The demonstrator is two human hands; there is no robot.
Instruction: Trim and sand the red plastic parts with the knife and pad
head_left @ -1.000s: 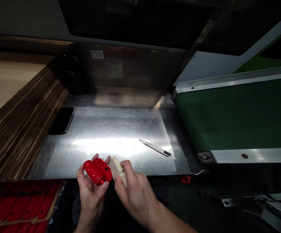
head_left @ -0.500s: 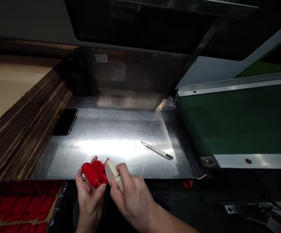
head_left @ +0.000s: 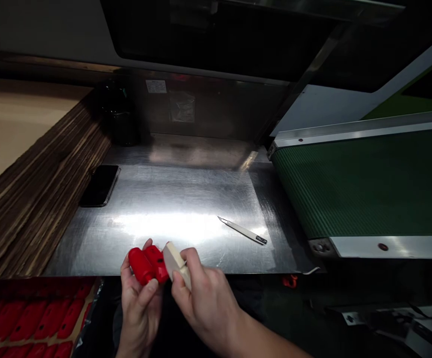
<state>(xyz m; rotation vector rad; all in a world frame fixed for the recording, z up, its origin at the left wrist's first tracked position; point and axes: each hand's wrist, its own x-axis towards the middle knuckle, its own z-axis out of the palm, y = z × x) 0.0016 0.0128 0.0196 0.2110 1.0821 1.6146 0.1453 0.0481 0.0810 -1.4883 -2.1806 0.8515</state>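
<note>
Lower centre of the frame: the left hand (head_left: 140, 303) grasps a small red moulded plastic part (head_left: 148, 264), thumb across its near face and fingers curled behind it, just above the near edge of the brushed metal worktop (head_left: 178, 199). Immediately to its right, the right hand (head_left: 204, 303) clasps a pale beige rectangular block (head_left: 174, 261) between thumb and fingers; one end of the block meets the right side of the red part. Both are held in the air, not resting on the worktop.

Centre right: a slim pale-handled craft knife (head_left: 243, 230) lies flat on the worktop, blade tip toward the upper left, well apart from both hands.

Centre left: a black smartphone (head_left: 99, 185) lies face up near the worktop's left margin, beside a slanted stack of brown corrugated cardboard sheets (head_left: 33, 199).

Right: a green ribbed conveyor belt (head_left: 365, 184) in a metal frame adjoins the worktop.

Lower left corner: a tray of further red moulded parts (head_left: 33, 318) sits below the worktop's edge.
</note>
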